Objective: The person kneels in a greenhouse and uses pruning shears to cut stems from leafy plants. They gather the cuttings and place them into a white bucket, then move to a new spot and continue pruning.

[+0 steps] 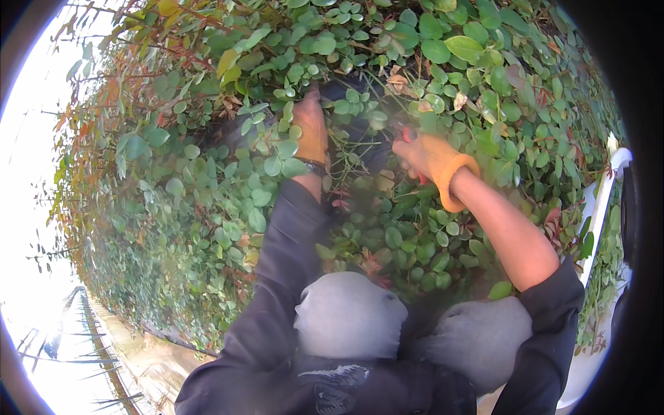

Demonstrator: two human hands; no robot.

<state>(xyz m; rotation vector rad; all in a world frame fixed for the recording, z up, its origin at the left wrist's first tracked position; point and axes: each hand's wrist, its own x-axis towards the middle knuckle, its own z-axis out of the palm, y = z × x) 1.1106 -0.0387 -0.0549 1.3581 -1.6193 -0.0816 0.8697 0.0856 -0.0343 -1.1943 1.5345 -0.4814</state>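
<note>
My left hand [309, 106], in an orange knit glove, reaches deep into a leafy rose bush [233, 171]. Leaves and shade cover its fingers, so what they hold or touch cannot be seen. To its right, my right hand [415, 150] wears an orange cuffed glove with bare fingers showing. Those fingers are closed round a red-handled tool [408, 136], seemingly hand pruners, whose blades are lost among the leaves. Thin green stems [358, 142] run between the two hands over dark material. Dry brown leaves [399, 83] hang just above my right hand.
A white container or cart [596, 228] with a pale rail and cut greenery stands at the right. My grey-clad knees [350, 316] press near the foliage. At the lower left lie a pale ground strip [150, 363] and a row of thin dark stakes or frames.
</note>
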